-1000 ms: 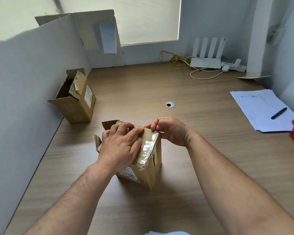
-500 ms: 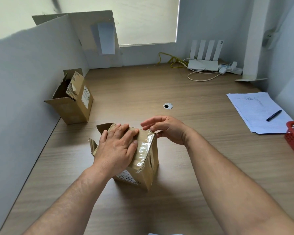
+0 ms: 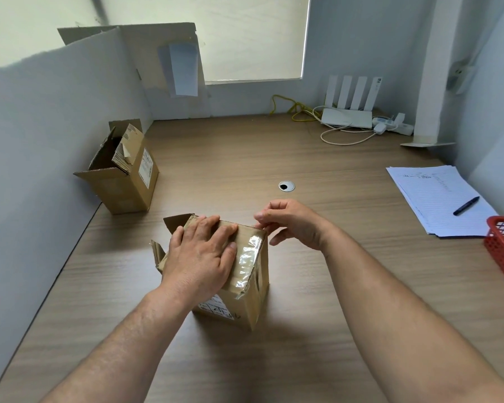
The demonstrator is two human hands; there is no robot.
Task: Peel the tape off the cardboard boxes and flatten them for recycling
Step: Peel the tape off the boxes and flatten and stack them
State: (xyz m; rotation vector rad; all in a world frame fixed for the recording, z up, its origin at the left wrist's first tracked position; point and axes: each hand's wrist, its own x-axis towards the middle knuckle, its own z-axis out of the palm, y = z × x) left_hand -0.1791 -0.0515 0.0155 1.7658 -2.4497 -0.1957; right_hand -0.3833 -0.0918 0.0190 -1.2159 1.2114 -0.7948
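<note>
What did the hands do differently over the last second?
The right hand let go of the far top edge of the taped box and now sits at its far right corner; whether it pinches tape is unclear. The left hand stayed flat on top; the second box stayed put.

No text is legible. A white printed label (image 3: 216, 308) is borne by the cardboard box (image 3: 258, 286) at 6 o'clock, and a second label (image 3: 145, 167) by the open cardboard box (image 3: 120, 190) at 10 o'clock. Handwritten lines are carried by the paper sheets (image 3: 437, 199) at 3 o'clock. A small mark is borne by a router antenna (image 3: 376, 93) at 1 o'clock. All are too small to be read.
</note>
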